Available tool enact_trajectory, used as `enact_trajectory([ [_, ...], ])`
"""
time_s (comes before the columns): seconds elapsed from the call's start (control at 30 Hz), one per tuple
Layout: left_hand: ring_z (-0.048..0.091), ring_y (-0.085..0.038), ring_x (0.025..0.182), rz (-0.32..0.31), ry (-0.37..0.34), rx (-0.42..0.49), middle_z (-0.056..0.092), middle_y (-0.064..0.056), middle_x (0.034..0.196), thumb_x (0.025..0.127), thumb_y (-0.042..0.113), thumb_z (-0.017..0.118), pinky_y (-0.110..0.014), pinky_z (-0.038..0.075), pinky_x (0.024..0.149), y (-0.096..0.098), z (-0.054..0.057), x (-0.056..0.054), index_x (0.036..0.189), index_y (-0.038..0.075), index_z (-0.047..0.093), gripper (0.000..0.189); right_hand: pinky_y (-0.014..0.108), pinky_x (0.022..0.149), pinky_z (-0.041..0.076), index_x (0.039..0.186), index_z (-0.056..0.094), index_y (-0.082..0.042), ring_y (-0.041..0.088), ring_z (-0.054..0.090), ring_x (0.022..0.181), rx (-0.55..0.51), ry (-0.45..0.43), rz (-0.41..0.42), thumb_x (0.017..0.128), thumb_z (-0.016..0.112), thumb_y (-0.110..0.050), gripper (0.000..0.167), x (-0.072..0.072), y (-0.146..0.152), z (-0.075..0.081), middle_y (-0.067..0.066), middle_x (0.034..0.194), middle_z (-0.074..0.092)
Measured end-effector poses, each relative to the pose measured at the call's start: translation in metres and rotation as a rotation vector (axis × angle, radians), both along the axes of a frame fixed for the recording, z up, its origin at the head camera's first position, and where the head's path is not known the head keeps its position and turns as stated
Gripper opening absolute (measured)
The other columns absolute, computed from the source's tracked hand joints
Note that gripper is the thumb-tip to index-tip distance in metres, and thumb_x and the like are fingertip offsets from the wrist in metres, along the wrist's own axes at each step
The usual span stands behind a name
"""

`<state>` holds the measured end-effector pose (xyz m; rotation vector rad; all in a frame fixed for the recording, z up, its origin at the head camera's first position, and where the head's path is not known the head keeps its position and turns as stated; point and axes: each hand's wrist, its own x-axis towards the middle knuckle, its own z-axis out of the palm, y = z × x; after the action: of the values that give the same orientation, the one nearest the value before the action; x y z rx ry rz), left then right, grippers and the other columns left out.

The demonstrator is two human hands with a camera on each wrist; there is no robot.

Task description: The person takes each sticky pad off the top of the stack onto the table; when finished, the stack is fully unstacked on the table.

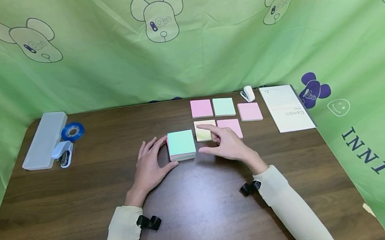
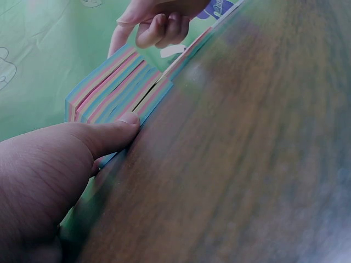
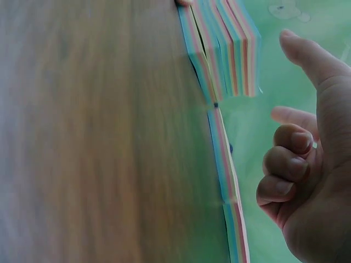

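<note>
A tall stack of sticky notes (image 1: 181, 144), green on top with many coloured layers along its sides, sits at the table's middle. My left hand (image 1: 150, 167) holds it at its left side, the thumb against the near edge and the index finger by the far left corner. In the left wrist view the thumb (image 2: 118, 131) presses low on the layered side. My right hand (image 1: 230, 142) hovers to the right of the stack, thumb and index finger stretched apart, the other fingers curled in, nothing held. Beneath it lie a yellow pad (image 1: 202, 134) and a pink pad (image 1: 231, 127), both partly covered.
Behind are a pink pad (image 1: 201, 108), a green pad (image 1: 224, 106) and another pink pad (image 1: 250, 111). A white stapler (image 1: 248, 93) and a notebook (image 1: 286, 108) stand right. Far left are a plastic case (image 1: 44, 140), blue tape (image 1: 72, 132) and a blue stapler (image 1: 63, 153).
</note>
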<state>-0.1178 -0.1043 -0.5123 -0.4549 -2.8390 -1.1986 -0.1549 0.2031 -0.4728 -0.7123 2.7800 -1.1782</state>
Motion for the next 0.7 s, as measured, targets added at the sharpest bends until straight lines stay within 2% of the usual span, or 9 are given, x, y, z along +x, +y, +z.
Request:
enact_trajectory([
  [0.3, 0.038, -0.039, 0.163, -0.003, 0.011, 0.006, 0.061, -0.010, 0.162, 0.090, 0.036, 0.095, -0.059, 0.008, 0.140, 0.000, 0.002, 0.001, 0.168, 0.014, 0.049, 0.092, 0.030, 0.067, 0.031, 0.160, 0.061, -0.022, 0.009, 0.033, 0.070, 0.009, -0.019, -0.020, 0.085, 0.095, -0.043, 0.085, 0.004, -0.015, -0.001, -0.008, 0.075, 0.039],
  [0.5, 0.037, -0.038, 0.163, -0.005, 0.000, -0.002, 0.059, -0.009, 0.164, 0.092, 0.036, 0.094, -0.059, 0.007, 0.140, 0.000, 0.001, 0.001, 0.168, 0.015, 0.048, 0.091, 0.030, 0.067, 0.032, 0.165, 0.055, -0.018, 0.010, 0.036, 0.070, 0.024, -0.019, -0.038, 0.085, 0.096, -0.044, 0.093, 0.008, -0.024, -0.002, -0.005, 0.077, 0.044],
  [0.6, 0.037, -0.038, 0.163, -0.007, 0.002, -0.001, 0.059, -0.010, 0.164, 0.092, 0.037, 0.093, -0.059, 0.007, 0.140, 0.000, 0.001, 0.000, 0.168, 0.015, 0.048, 0.091, 0.031, 0.066, 0.032, 0.166, 0.051, -0.016, 0.011, 0.037, 0.071, 0.013, -0.018, -0.030, 0.085, 0.095, -0.048, 0.097, 0.009, -0.029, -0.005, -0.005, 0.078, 0.044],
  [0.7, 0.037, -0.038, 0.163, -0.007, 0.004, -0.002, 0.059, -0.009, 0.163, 0.093, 0.037, 0.093, -0.058, 0.007, 0.140, 0.000, 0.001, 0.000, 0.168, 0.015, 0.049, 0.090, 0.030, 0.065, 0.029, 0.166, 0.051, -0.017, 0.011, 0.037, 0.071, -0.018, -0.005, -0.017, 0.087, 0.092, -0.055, 0.097, 0.007, -0.029, -0.016, -0.005, 0.078, 0.043],
])
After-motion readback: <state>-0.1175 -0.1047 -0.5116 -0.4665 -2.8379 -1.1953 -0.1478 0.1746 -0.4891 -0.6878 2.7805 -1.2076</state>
